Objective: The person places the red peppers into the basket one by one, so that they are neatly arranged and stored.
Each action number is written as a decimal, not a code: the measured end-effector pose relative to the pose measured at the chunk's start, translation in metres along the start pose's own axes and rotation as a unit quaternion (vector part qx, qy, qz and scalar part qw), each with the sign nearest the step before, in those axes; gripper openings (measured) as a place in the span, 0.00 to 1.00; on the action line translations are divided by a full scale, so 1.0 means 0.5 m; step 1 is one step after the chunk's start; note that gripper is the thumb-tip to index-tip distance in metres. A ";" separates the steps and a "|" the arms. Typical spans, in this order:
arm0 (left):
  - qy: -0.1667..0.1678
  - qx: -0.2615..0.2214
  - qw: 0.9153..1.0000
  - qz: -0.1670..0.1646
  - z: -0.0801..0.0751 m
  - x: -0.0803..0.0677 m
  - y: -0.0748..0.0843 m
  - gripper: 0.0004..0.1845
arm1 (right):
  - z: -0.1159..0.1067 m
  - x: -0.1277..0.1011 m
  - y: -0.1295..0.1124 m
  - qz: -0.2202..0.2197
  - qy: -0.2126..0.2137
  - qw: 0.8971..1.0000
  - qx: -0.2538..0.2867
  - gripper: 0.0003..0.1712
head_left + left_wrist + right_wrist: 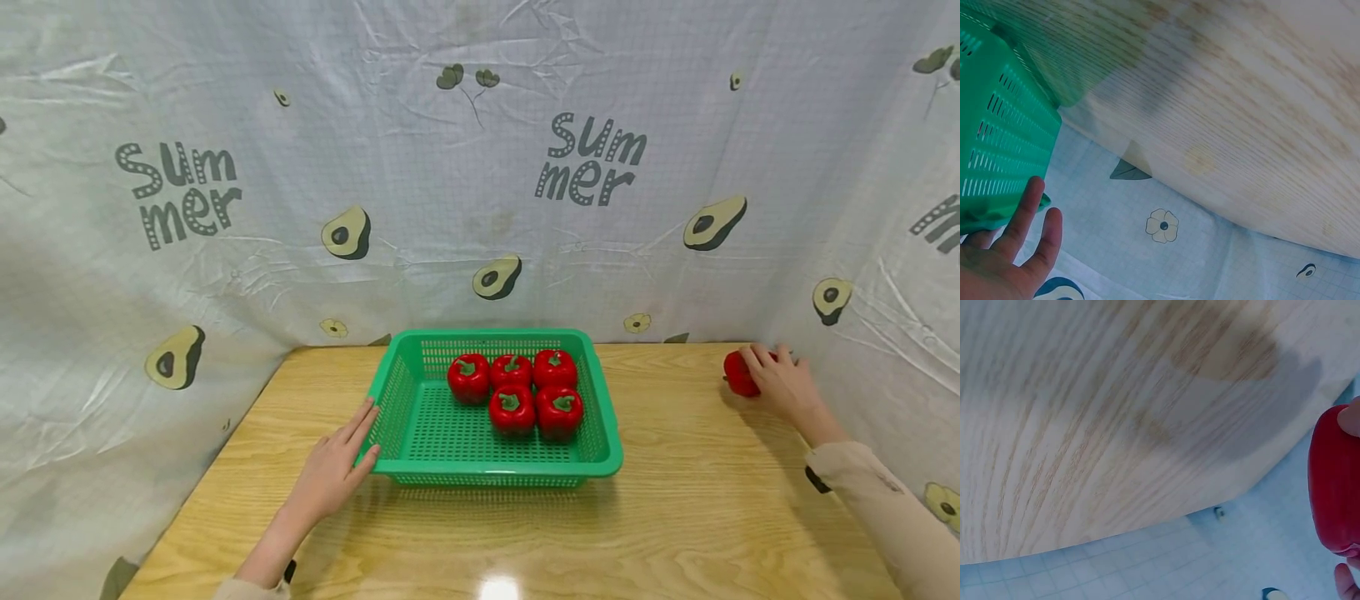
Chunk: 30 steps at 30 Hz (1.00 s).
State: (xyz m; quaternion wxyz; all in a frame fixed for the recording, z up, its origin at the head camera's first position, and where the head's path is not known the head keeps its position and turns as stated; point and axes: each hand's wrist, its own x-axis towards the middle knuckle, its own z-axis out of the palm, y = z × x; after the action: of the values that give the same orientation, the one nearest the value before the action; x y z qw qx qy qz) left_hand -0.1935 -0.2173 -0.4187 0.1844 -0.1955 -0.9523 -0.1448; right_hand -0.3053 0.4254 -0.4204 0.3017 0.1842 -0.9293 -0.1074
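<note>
My right hand (783,383) curled its fingers (759,357) around a red pepper (738,374) at the far right corner of the wooden surface (675,517). My left hand (333,467) lay flat, fingers straight, against the green basket's (390,400) left wall; five peppers (517,387) sat inside.

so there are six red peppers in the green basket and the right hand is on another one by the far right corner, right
Not quite: the basket holds five peppers, not six, as the head view shows. The rest stands: the right hand grips another pepper near the far right corner of the table.
</note>
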 end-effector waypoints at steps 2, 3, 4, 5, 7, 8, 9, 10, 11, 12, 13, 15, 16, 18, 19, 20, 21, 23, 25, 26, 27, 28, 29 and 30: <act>-0.002 -0.003 1.000 -0.003 -0.001 -0.001 0.000 0.30 | -0.012 0.002 -0.010 0.008 -0.011 1.000 0.010 0.48; -0.002 -0.005 1.000 -0.004 -0.002 -0.002 0.001 0.30 | -0.018 0.003 -0.016 0.013 -0.020 1.000 0.014 0.49; -0.001 -0.005 1.000 -0.004 -0.002 -0.002 0.001 0.30 | -0.024 0.004 -0.022 0.016 -0.027 0.999 0.016 0.50; -0.002 -0.005 1.000 -0.005 -0.003 -0.002 0.001 0.30 | -0.031 0.005 -0.029 0.019 -0.033 0.999 0.019 0.51; -0.002 -0.006 1.000 -0.005 -0.003 -0.002 0.001 0.30 | -0.042 0.009 -0.041 0.024 -0.037 0.999 0.026 0.52; -0.001 -0.005 1.000 -0.005 -0.003 -0.002 0.001 0.30 | -0.047 0.012 -0.046 0.024 -0.037 0.999 0.029 0.52; -0.001 -0.005 1.000 -0.004 -0.003 -0.002 0.000 0.30 | -0.052 0.014 -0.052 0.025 -0.032 0.999 0.033 0.52; 0.000 -0.004 1.000 -0.004 -0.003 -0.002 0.000 0.30 | -0.056 0.016 -0.057 0.026 -0.026 0.999 0.038 0.52; 0.000 -0.004 1.000 -0.004 -0.003 -0.002 -0.001 0.30 | -0.060 0.018 -0.063 0.027 -0.021 0.998 0.044 0.52; 0.000 -0.003 1.000 -0.003 -0.003 -0.001 -0.001 0.30 | -0.064 0.021 -0.069 0.030 -0.018 0.998 0.050 0.51; 0.001 -0.003 1.000 -0.002 -0.002 -0.001 -0.002 0.30 | -0.068 0.023 -0.075 0.032 -0.013 0.998 0.056 0.50; 0.003 -0.001 1.000 -0.001 -0.001 -0.001 -0.002 0.30 | -0.076 0.026 -0.090 0.039 -0.010 0.996 0.079 0.48; 0.004 -0.001 1.000 -0.001 0.000 -0.001 -0.003 0.30 | -0.080 0.027 -0.099 0.044 -0.009 0.995 0.090 0.47; 0.006 0.000 1.000 0.000 0.000 -0.001 -0.003 0.30 | -0.088 0.031 -0.116 0.053 -0.006 0.991 0.119 0.45; 0.007 -0.001 1.000 0.000 0.001 -0.002 -0.003 0.30 | -0.091 0.033 -0.124 0.057 -0.002 0.990 0.129 0.44; 0.008 0.000 1.000 0.000 0.001 -0.002 -0.003 0.30 | -0.093 0.035 -0.132 0.058 0.003 0.989 0.139 0.44; 0.008 -0.001 1.000 0.000 0.001 -0.001 -0.003 0.30 | -0.096 0.037 -0.139 0.059 0.008 0.987 0.146 0.44; 0.006 -0.002 1.000 -0.002 0.001 -0.001 -0.003 0.30 | -0.104 0.043 -0.154 0.057 0.019 0.986 0.157 0.44; 0.003 -0.003 1.000 -0.003 0.001 0.000 -0.002 0.30 | -0.112 0.048 -0.168 0.049 0.027 0.986 0.160 0.44; 0.001 -0.004 1.000 -0.004 0.001 0.000 -0.002 0.30 | -0.117 0.051 -0.175 0.045 0.027 0.985 0.166 0.44; 0.000 -0.005 1.000 -0.005 0.001 0.001 -0.002 0.30 | -0.123 0.055 -0.184 0.043 0.026 0.984 0.174 0.45; -0.001 -0.005 1.000 -0.006 0.001 0.001 -0.001 0.30 | -0.128 0.058 -0.192 0.041 0.026 0.982 0.181 0.45; -0.002 -0.004 1.000 -0.006 0.001 0.001 -0.001 0.30 | -0.134 0.062 -0.200 0.038 0.027 0.981 0.191 0.44; -0.001 -0.003 1.000 -0.005 0.001 0.001 -0.001 0.30 | -0.139 0.066 -0.208 0.035 0.028 0.979 0.201 0.44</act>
State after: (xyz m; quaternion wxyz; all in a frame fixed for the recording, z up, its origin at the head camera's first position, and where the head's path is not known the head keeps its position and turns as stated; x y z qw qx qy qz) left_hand -0.1943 -0.2175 -0.4191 0.1823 -0.1914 -0.9529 -0.1489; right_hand -0.2595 0.3113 -0.3805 0.2878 0.2114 -0.9290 0.0972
